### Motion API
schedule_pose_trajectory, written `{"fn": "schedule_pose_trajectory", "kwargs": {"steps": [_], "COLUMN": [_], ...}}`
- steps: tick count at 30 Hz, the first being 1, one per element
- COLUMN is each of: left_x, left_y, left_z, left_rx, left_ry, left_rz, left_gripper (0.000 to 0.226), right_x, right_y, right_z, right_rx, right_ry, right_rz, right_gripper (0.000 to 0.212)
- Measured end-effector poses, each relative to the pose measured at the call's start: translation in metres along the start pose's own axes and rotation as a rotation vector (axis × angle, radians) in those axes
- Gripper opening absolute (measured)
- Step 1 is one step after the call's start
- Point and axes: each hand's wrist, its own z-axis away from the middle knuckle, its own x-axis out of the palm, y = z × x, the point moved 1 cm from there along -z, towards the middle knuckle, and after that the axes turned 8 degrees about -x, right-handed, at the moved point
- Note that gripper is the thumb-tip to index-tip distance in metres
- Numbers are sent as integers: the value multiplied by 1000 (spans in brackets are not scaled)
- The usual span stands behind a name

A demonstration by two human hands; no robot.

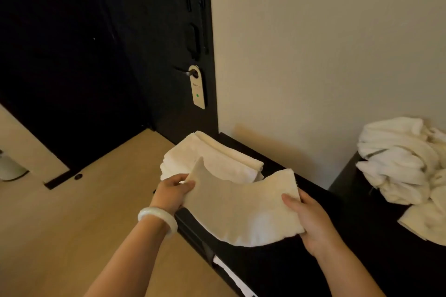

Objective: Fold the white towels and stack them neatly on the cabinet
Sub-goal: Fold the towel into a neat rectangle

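Gripping a folded towel [241,210] by both ends, left hand [175,191] and right hand [311,222] curled round its edges, probably to keep the fold intact. Held above the cabinet [366,236]; finished stack [212,159] just beyond the left hand, unfolded heap [400,159] well right of the right hand.

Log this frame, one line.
left hand grips white towel | right hand grips it | folded stack on cabinet | unfolded pile right

One folded towel [241,210] sagging above black cabinet [350,214]; folded stack [212,159] on left end; crumpled pile [403,164] right.
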Motion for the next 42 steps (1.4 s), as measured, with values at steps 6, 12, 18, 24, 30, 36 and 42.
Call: {"fn": "schedule_pose_trajectory", "kwargs": {"steps": [6,12,18,24,30,36,42], "left_x": [-22,-50,-77,-69,-70,-78,-67], "left_y": [34,83,117,73,73,81,62], "left_z": [-74,-163,-257,-323,-342,-346,-323], "left_rx": [10,23,38,-29,62,191,526], "left_ry": [-15,-97,-234,-238,-239,-235,-101], "left_rz": [-123,-258,-354,-780,-748,-766,-1112], "left_gripper": [10,13,10,27,14,18,48], "right_x": [58,113,142,160,170,172,185], "right_y": [17,29,42,90,92,96,102], "right_z": [-44,-81,-116,-143,-145,-131,-128], "right_rx": [15,45,49,232,154,136,213], "right_ry": [25,152,388,618,730,789,815], "right_rz": [-64,-76,-52,181,246,315,630], "right_gripper": [28,30,27,16,22,45,55]}}
